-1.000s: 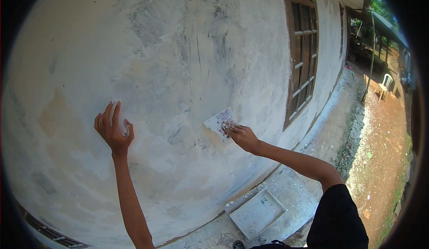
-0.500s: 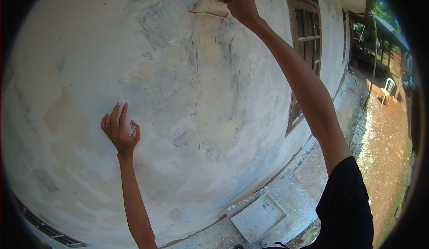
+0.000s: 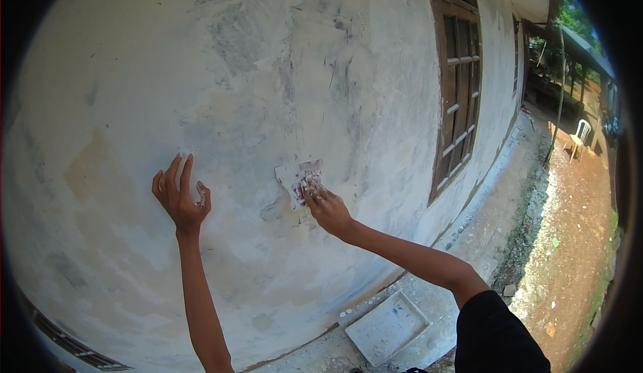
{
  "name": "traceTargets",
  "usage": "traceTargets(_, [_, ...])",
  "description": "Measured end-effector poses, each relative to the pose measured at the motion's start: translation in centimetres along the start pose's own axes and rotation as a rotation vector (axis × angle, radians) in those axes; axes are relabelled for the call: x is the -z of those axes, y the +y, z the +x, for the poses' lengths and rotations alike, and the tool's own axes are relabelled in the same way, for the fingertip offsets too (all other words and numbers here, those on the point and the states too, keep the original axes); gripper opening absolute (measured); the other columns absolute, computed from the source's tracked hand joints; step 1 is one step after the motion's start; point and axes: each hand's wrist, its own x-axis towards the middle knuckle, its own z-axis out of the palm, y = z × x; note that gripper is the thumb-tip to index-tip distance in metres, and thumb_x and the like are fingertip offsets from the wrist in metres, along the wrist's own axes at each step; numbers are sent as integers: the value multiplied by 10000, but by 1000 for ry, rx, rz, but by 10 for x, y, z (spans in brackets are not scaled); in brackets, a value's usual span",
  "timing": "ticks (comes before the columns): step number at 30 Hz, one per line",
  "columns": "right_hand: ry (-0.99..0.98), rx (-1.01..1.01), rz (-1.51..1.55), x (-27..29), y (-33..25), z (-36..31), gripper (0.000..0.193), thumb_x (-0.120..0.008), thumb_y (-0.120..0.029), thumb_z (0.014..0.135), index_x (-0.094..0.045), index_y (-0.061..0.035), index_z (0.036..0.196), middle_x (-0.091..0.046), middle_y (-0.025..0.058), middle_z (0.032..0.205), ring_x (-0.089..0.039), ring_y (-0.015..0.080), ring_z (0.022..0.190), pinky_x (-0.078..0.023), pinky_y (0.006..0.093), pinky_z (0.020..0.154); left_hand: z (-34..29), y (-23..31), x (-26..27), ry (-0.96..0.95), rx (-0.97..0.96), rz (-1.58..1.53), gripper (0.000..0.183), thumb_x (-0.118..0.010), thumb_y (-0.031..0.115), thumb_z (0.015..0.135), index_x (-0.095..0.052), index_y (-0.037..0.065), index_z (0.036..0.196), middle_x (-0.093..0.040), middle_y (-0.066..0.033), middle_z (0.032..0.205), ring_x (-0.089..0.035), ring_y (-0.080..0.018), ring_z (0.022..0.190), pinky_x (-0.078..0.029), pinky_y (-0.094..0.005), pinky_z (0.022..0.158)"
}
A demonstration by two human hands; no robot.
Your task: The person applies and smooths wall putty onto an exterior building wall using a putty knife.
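Note:
My right hand (image 3: 328, 211) grips a flat putty scraper (image 3: 289, 175) by its smeared back, its wide blade against the wall. White paste and reddish-brown marks cover the scraper and reach my fingers. The wall (image 3: 234, 252) is patchy white, grey and beige, with dark scratches above the scraper. To the left, my left hand (image 3: 179, 199) has its fingers spread, with the tips at the wall surface. Whitish paste clings to its thumb and fingertips.
A pale rectangular tray (image 3: 388, 326) lies on the concrete ledge at the wall's foot. A brown-framed window (image 3: 459, 92) is set in the wall at the right. Farther off, a white plastic chair (image 3: 580, 135) stands on reddish soil beside a thin pole (image 3: 560, 98).
My right hand has brought the scraper down the wall from the top to about mid-height, and my right elbow has bent. My left hand has stayed in place.

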Motion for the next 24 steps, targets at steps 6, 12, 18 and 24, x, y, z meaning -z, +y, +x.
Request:
traceTargets(6, [-322,-167,555,52,-14,-21,266,-582,-11,862,-700,-12,1100,-707,213,1004,-687,383,864,-561,444,753,1,-2,4,15,-1,19,532,-573,116,769,-638,109,1297,-584,-84,1342,-550,-229,1157,-337,-488,1084])
traceTargets(12, [289,-345,236,147,162,145,199,-682,-15,808,-719,10,1003,-685,262,865,-682,420,806,-550,444,719,2,0,2,14,5,15,530,-574,120,771,-637,108,1298,-584,-85,1339,-541,-230,1171,-336,-488,1082])
traceTargets(18, [829,-224,-62,238,257,252,199,-664,-126,883,-719,-49,1058,-689,214,866,-651,418,781,-527,435,668,1,4,-1,14,10,23,535,-572,121,769,-635,106,1300,-586,-85,1336,-543,-233,1170,-336,-488,1083])
traceTargets(24, [414,-113,-104,102,170,151,296,-582,30,810,-658,-22,1091,-716,183,973,-697,329,973,-564,411,813,4,1,3,-5,4,51,539,-571,121,775,-626,103,1311,-581,-91,1340,-538,-239,1183,-338,-495,1081])
